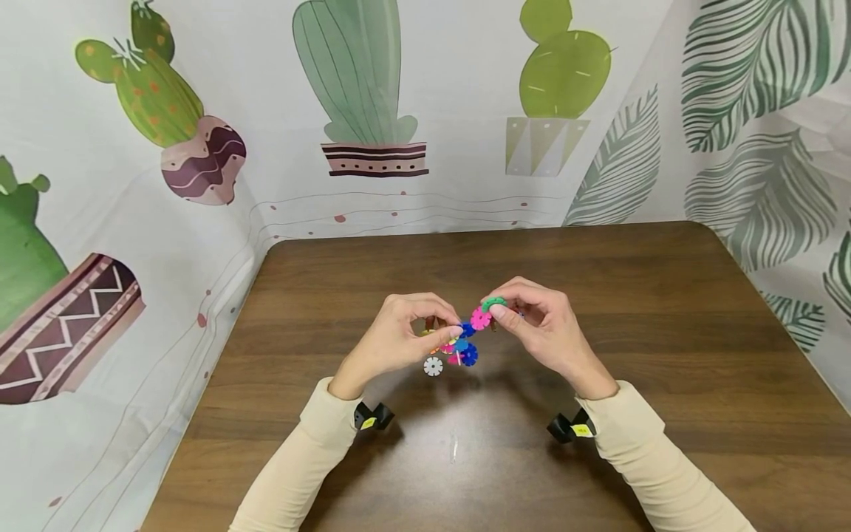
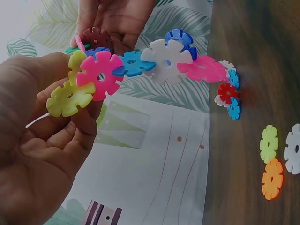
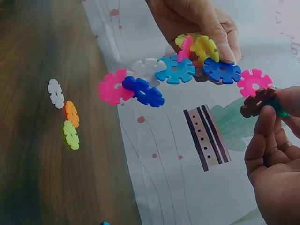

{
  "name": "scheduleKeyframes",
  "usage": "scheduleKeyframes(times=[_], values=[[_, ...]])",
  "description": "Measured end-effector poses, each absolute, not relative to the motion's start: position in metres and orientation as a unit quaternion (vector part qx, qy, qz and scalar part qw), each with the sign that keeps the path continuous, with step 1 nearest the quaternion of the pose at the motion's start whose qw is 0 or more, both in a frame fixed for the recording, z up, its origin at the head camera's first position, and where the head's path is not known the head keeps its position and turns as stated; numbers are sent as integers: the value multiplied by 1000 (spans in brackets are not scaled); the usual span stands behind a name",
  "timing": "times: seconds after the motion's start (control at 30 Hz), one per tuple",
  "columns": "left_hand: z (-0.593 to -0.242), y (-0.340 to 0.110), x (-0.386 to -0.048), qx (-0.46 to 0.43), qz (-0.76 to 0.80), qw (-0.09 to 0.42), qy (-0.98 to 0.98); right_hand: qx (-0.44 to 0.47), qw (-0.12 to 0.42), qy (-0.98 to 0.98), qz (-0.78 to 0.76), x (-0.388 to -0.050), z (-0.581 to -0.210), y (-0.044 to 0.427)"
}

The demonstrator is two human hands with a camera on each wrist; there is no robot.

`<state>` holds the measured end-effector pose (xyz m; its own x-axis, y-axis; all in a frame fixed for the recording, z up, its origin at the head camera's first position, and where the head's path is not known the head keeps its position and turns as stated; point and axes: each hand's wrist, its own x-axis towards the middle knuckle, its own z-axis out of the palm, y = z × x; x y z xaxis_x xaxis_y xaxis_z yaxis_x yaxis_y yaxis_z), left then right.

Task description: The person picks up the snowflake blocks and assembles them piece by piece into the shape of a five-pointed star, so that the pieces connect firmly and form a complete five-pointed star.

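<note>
A chain of slotted plastic flower discs is stretched between both hands above the table. My left hand pinches its middle, around yellow discs and a dark blue disc. From there a light blue disc, a white disc and a pink disc hang outward, with another dark blue disc joined on. My right hand pinches a green disc at the other end, with a brown disc against its fingers. A pink disc links this end to the dark blue one.
On the wooden table lie a loose white disc, an orange disc and a yellow-green disc. A small cluster of red, light blue and white discs sits farther off. A printed cloth hangs behind the table.
</note>
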<state>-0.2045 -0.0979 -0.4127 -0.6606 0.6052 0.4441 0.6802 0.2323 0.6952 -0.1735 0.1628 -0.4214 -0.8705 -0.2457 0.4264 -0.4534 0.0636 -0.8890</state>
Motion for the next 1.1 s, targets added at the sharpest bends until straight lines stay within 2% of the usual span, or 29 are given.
scheduleKeyframes(times=[0.33,0.83,1.1], values=[[-415,-95,-204,-417,-457,43,-785,257,82,-730,627,-173,-425,161],[-425,-88,-202,-433,-479,120,-755,238,83,-714,653,-171,-426,158],[-426,-86,-200,-427,-485,129,-752,250,105,-710,650,-170,-429,157]])
